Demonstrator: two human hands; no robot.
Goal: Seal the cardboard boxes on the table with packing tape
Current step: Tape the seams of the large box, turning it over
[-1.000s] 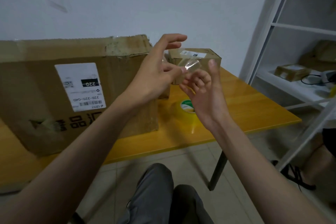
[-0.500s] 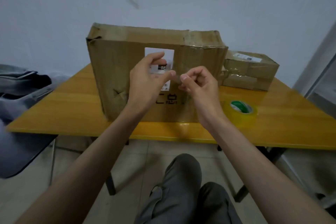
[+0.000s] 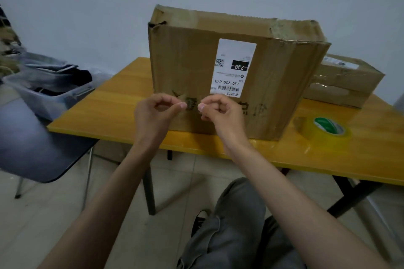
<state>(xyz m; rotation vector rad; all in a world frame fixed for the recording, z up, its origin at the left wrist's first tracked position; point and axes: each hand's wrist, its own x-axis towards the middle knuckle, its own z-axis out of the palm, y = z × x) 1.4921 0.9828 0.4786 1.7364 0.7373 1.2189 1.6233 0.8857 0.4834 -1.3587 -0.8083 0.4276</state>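
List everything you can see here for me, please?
large cardboard box: one, brown, upright mid-table
white label: one, on its front
small cardboard box: one, brown, behind right
tape roll: one, yellowish with green core, table right
table: one, yellow top
plastic bin: one, clear, left
chair: one, dark, left
clear tape strip: one, between both hands
left hand: pinches strip
right hand: pinches strip

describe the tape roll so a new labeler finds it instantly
Start at the yellow table and its large cardboard box with the white label. The tape roll lies flat right of that box, near the front edge: the only round, yellowish thing, green inside its core.
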